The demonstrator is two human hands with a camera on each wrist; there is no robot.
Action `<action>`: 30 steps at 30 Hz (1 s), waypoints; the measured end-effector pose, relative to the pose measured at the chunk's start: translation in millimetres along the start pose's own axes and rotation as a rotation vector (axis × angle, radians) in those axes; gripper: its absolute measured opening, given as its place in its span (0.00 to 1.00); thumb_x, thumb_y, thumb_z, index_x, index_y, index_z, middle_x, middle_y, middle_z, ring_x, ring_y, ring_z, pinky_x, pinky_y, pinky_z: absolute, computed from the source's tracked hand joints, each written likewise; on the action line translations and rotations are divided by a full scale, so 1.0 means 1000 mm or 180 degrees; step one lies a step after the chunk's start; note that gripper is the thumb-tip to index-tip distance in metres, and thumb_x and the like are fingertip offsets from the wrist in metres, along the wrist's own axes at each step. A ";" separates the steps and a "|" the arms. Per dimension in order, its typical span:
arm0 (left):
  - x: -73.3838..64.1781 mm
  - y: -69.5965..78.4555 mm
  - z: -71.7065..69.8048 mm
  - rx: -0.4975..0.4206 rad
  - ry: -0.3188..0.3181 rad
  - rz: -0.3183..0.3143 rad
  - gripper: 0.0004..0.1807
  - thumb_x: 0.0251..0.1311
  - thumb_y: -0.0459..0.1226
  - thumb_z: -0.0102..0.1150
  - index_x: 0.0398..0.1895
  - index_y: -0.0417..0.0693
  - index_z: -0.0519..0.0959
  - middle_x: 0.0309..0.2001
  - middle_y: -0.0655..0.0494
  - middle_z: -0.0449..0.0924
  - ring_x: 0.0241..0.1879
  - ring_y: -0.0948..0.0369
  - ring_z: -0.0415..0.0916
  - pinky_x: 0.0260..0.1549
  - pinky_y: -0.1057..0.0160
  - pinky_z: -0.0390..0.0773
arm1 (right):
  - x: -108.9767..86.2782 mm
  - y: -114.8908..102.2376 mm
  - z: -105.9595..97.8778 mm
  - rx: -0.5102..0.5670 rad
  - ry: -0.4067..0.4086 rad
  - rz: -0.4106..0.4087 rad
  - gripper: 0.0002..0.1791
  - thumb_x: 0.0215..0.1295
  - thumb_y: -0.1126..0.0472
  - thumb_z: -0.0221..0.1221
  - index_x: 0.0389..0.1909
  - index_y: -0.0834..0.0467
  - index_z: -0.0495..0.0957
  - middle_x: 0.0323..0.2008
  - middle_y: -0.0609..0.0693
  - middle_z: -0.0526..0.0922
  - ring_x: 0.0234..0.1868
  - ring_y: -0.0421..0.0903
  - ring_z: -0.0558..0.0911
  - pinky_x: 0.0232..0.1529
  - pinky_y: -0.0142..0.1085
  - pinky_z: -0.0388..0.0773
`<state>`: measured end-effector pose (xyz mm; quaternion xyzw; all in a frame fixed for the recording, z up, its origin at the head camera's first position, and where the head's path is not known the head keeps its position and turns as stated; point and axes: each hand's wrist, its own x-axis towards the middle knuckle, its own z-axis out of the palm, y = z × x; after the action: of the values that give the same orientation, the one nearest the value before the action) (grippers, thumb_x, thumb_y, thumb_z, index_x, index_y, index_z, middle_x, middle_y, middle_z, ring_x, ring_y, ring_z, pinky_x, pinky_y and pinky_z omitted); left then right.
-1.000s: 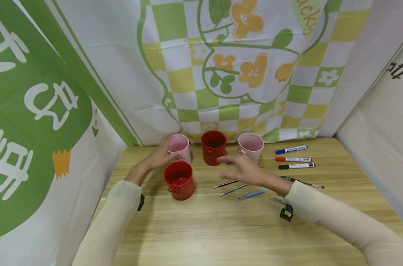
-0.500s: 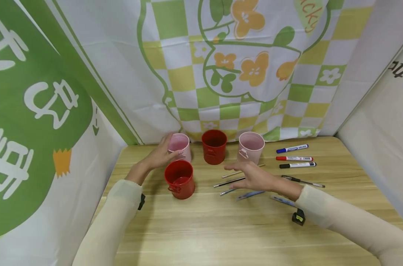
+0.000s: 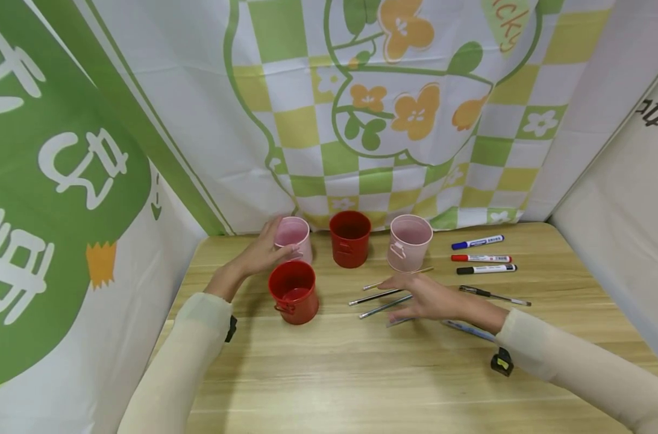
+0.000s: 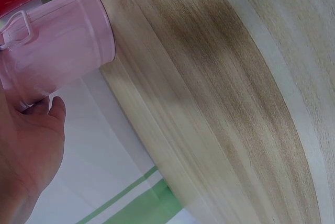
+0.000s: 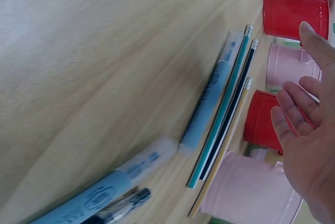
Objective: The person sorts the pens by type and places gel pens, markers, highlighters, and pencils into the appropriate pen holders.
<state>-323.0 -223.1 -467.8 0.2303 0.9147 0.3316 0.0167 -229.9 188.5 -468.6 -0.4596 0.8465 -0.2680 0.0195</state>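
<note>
My left hand (image 3: 260, 252) holds the left pink bucket (image 3: 302, 248) by its rim, thumb in front; in the left wrist view fingertips curl at the pink bucket (image 4: 63, 41). A red bucket (image 3: 295, 294) stands just in front of it. My right hand (image 3: 429, 296) hovers, fingers apart and holding nothing, over three pencils: a yellow one (image 5: 222, 153), a black one (image 5: 230, 111) and a teal one (image 5: 225, 109). Beside them lies a light-blue pen (image 5: 209, 98), partly hidden by the hand in the head view. A second light-blue pen (image 5: 107, 190) lies nearer the right wrist.
Another red bucket (image 3: 350, 241) and a second pink bucket (image 3: 409, 244) stand along the back. At the right lie a blue marker (image 3: 478, 242), a red marker (image 3: 481, 258), a black marker (image 3: 486, 269) and a black pen (image 3: 494, 295). A printed cloth (image 3: 356, 181) hangs behind the table.
My right hand has moved right and toward me, from in front of the back red bucket to over the pencils and pen. The left hand has stayed on the pink bucket.
</note>
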 end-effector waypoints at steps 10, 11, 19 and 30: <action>0.002 0.000 0.002 -0.0086 0.0107 0.0109 0.46 0.63 0.56 0.59 0.76 0.49 0.49 0.74 0.50 0.48 0.68 0.53 0.57 0.65 0.42 0.62 | -0.015 0.007 0.006 -0.0079 -0.0062 -0.0025 0.32 0.52 0.47 0.72 0.55 0.61 0.80 0.53 0.50 0.83 0.55 0.46 0.80 0.56 0.44 0.77; 0.002 0.000 0.002 -0.0089 0.0106 0.0106 0.46 0.63 0.56 0.59 0.76 0.49 0.49 0.74 0.50 0.48 0.67 0.53 0.57 0.64 0.42 0.62 | -0.017 0.008 0.007 -0.0093 -0.0056 -0.0041 0.32 0.52 0.47 0.72 0.55 0.61 0.80 0.53 0.50 0.83 0.55 0.46 0.80 0.55 0.44 0.77; 0.002 0.000 0.001 -0.0110 0.0072 0.0048 0.46 0.63 0.57 0.58 0.77 0.50 0.48 0.74 0.51 0.47 0.67 0.52 0.58 0.64 0.41 0.62 | -0.026 0.015 0.015 -0.0302 -0.0031 -0.0250 0.30 0.52 0.49 0.73 0.53 0.61 0.81 0.52 0.52 0.83 0.55 0.50 0.79 0.54 0.48 0.77; 0.001 0.001 0.001 -0.0076 0.0003 -0.0020 0.48 0.62 0.59 0.56 0.77 0.52 0.46 0.75 0.52 0.44 0.71 0.53 0.52 0.66 0.41 0.59 | -0.034 0.021 0.025 -0.0201 -0.0035 -0.0177 0.27 0.53 0.48 0.72 0.52 0.58 0.83 0.49 0.48 0.83 0.51 0.43 0.80 0.51 0.41 0.79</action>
<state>-323.5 -221.7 -467.9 0.2271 0.9114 0.3425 0.0200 -219.8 213.6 -507.5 -0.4848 0.8413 -0.2391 0.0022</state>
